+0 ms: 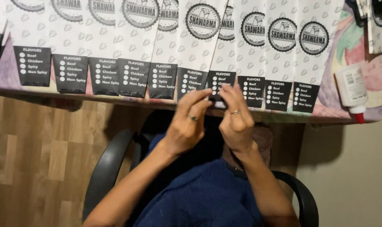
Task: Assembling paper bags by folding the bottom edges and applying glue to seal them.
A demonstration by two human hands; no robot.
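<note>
A row of white paper bags (157, 38) with black printed panels overlaps along the edge of the surface (333, 113). Both hands meet at one bag (221, 80) mid-row: the left hand (189, 122) and right hand (237, 122) pinch its black lower edge with narrowed fingers (199, 97). A glue bottle (351, 90) lies well apart, at right.

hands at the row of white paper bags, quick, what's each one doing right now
Left hand: fingers pinched on the black bottom edge of a white paper bag.
Right hand: fingers curled, pinching the same bag's edge.
</note>
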